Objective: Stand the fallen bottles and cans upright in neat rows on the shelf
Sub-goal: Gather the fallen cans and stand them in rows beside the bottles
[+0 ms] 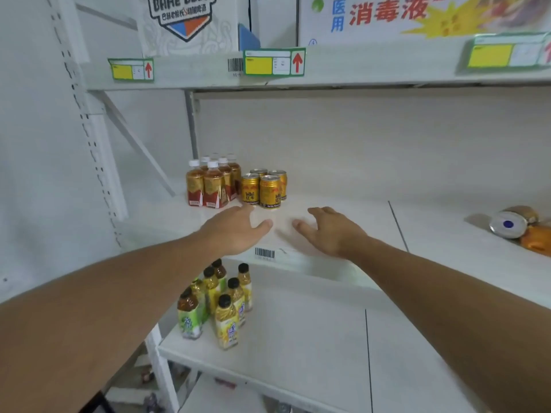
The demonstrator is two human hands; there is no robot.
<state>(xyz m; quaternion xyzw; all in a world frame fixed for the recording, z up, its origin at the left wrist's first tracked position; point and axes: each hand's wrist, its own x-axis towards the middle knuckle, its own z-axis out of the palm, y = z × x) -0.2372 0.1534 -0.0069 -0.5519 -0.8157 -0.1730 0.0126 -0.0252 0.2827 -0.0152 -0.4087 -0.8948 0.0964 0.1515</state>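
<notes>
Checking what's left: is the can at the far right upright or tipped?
Tipped. The can lies on its side on the shelf, its round end facing the camera.

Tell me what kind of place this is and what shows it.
Most likely a shop aisle or stockroom: white metal shelving with price labels and barcode stickers on its edges, rows of tea bottles and gold cans, and printed cartons stored on the top shelf.

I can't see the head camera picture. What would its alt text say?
Two open, empty hands, left hand and right hand, reach over a white shelf where tea bottles and gold cans stand upright in rows. At far right, a fallen can lies on its side.
</notes>
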